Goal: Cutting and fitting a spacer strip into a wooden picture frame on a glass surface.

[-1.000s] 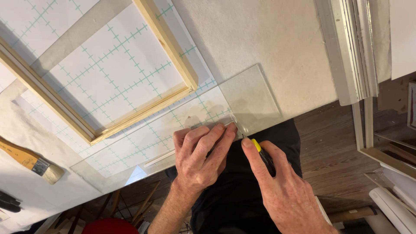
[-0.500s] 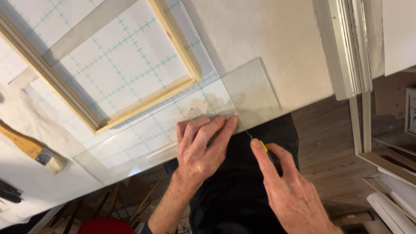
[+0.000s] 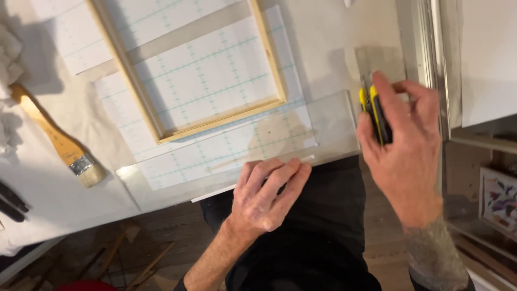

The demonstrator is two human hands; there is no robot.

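A thin white strip (image 3: 253, 178), running lower left to upper right at centre frame, is pinned flat under the left hand (image 3: 266, 196); a yellow-and-black utility knife (image 3: 375, 113) is gripped in the right hand (image 3: 404, 145), apart at right.

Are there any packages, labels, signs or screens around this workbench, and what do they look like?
No packages, labels, signs or screens show.
Nearest to it: gridded sheet, white with teal lines, lying under the wooden frame.
Floral picture, low at the right edge, rectangular, pale with dark blooms.
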